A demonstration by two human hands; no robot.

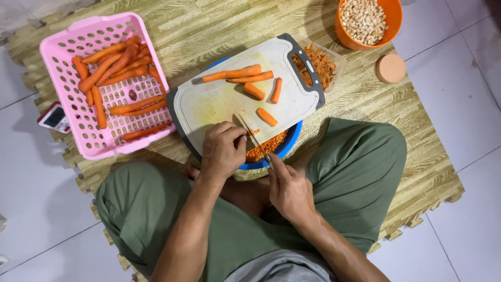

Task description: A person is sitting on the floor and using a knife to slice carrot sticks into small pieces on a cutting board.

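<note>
A wood-patterned foam mat (219, 26) is lying over a pale tiled floor (459, 104), and a person in green trousers is sitting cross-legged on it. A white cutting board (219, 102) is resting across a blue bowl (292, 142), so that cut pieces are dropping straight off the near edge into the chopped carrot (269, 146) below.

The left hand (223, 149) is pressing down at the board's near edge, fingers curled together over the piece being cut; that piece is hidden beneath them. The right hand (289, 190) is gripping the handle of a knife (253, 137), fingers closed around it, the blade running up just beside the left fingertips.

Beyond the fingers, peeled carrot lengths (237, 73) are lying mid-board, within easy reach. Further off to the left of the left hand, a pink basket (57, 57) is holding whole carrots (112, 68); a small scale (54, 118) is lying beside it. Past the board's far handle, a clear tub (334, 57) is holding peelings. An orange bowl of pale beans (365, 20) and a round lid (390, 68) are sitting well apart to the right.

Open board remains left of the knife; the near edge is overhanging the bowl.
</note>
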